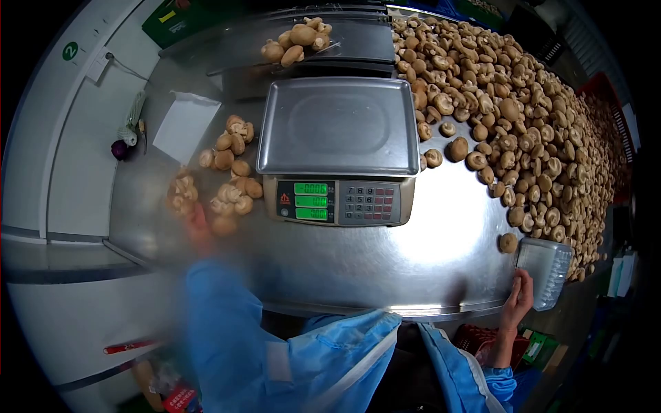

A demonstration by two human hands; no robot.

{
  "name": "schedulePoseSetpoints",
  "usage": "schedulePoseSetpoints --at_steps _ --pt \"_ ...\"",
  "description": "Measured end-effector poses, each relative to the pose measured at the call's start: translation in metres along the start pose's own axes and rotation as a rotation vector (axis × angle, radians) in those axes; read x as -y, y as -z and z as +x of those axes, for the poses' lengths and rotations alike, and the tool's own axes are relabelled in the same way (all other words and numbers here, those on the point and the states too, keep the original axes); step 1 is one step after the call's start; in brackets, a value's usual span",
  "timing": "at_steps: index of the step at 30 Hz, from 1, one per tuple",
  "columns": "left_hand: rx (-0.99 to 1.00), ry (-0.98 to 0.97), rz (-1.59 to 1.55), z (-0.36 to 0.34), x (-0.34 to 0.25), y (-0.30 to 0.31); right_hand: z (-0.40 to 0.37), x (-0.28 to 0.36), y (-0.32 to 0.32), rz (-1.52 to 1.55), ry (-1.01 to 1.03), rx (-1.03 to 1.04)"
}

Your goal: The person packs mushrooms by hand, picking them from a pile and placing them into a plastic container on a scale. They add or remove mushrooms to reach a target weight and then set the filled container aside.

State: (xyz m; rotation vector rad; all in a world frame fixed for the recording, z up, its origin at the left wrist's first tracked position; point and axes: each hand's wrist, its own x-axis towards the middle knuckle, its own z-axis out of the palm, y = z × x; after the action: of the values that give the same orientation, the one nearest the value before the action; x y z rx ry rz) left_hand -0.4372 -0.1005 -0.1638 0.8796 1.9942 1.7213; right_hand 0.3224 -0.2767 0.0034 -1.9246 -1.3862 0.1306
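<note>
My right hand [518, 297] grips the near edge of a clear plastic tray [545, 268] at the right end of the steel counter, beside a big heap of brown mushrooms [523, 110]. One loose mushroom [508, 242] lies just left of the tray. My left hand [196, 224] is blurred by motion at the left, reaching into a small cluster of mushrooms [231, 179]; whether it holds any cannot be made out. A digital scale [339, 148] with a bare steel pan and green display stands between the hands.
A second scale behind carries several mushrooms [297, 38]. A white sheet [184, 124] lies at the back left on the steel counter [427, 227]. A white wall panel runs along the left. Red and green crates sit below the counter's front edge at right.
</note>
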Motion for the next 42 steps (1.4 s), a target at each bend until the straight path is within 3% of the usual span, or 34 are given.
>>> schedulePoseSetpoints --at_steps 2,4,6,9,12,14,16,18,19,20,21,24,26,29,32,35,36,38,40,41,42 --pt "0.037 0.071 -0.104 0.001 -0.004 0.005 0.005 -0.014 0.017 -0.242 0.149 -0.009" --pt "0.052 0.156 -0.296 -0.001 -0.01 0.009 0.018 -0.027 0.039 -0.481 0.276 -0.156" --pt "0.055 0.266 -0.417 0.002 -0.013 0.013 0.039 -0.045 0.068 -0.612 0.176 -0.316" --pt "0.054 0.405 -0.385 0.012 -0.009 0.022 0.068 -0.097 0.092 -0.731 0.026 -0.334" --pt "0.012 0.474 -0.318 0.015 0.001 0.023 0.075 -0.182 0.094 -0.689 -0.191 0.053" --pt "-0.069 0.586 -0.323 0.034 0.02 0.026 0.08 -0.183 0.098 -0.596 -0.204 0.081" --pt "0.057 0.131 0.119 0.036 0.061 0.043 0.085 -0.165 0.107 -0.39 -0.234 0.126" --pt "0.232 -0.143 0.38 0.032 0.074 0.062 0.086 -0.192 0.121 -0.139 -0.339 0.211" --pt "0.351 -0.186 0.423 0.028 0.053 0.064 0.083 -0.18 0.118 -0.124 -0.306 0.163" --pt "0.361 -0.363 0.818 -0.017 -0.03 0.038 0.084 -0.148 0.116 -0.152 -0.36 0.162" --pt "0.241 -0.42 0.872 -0.005 -0.005 0.041 0.085 -0.129 0.111 -0.222 -0.343 0.125" --pt "-0.028 -0.028 0.293 -0.007 -0.009 0.007 0.084 -0.116 0.095 -0.506 -0.212 -0.038" --pt "-0.239 0.29 -0.033 0.001 -0.04 -0.006 0.083 -0.106 0.089 -0.497 -0.207 -0.093" --pt "-0.098 0.013 0.016 -0.05 -0.112 -0.057 0.081 -0.097 0.087 -0.454 -0.232 -0.158" --pt "0.056 -0.494 0.194 -0.041 -0.114 -0.08 0.076 -0.092 0.085 -0.498 -0.116 -0.255" --pt "0.106 -0.285 0.335 -0.142 -0.249 -0.145 0.069 -0.063 0.08 -0.518 0.008 -0.248" --pt "0.263 -0.352 0.185 -0.147 -0.245 -0.155 0.067 -0.042 0.076 -0.427 0.059 -0.21" --pt "0.608 -0.515 0.348 -0.189 -0.272 -0.186 0.053 -0.006 0.057 -0.25 0.075 -0.062" --pt "0.986 -0.641 0.291 -0.25 -0.299 -0.22 0.045 0.056 0.039 0.248 -0.27 0.391" --pt "1.189 -0.683 0.205 -0.281 -0.307 -0.237 0.037 0.057 0.017 0.322 -0.16 0.547" --pt "1.396 -0.696 0.117 -0.311 -0.315 -0.255 0.033 0.065 -0.001 0.635 -0.235 0.711"
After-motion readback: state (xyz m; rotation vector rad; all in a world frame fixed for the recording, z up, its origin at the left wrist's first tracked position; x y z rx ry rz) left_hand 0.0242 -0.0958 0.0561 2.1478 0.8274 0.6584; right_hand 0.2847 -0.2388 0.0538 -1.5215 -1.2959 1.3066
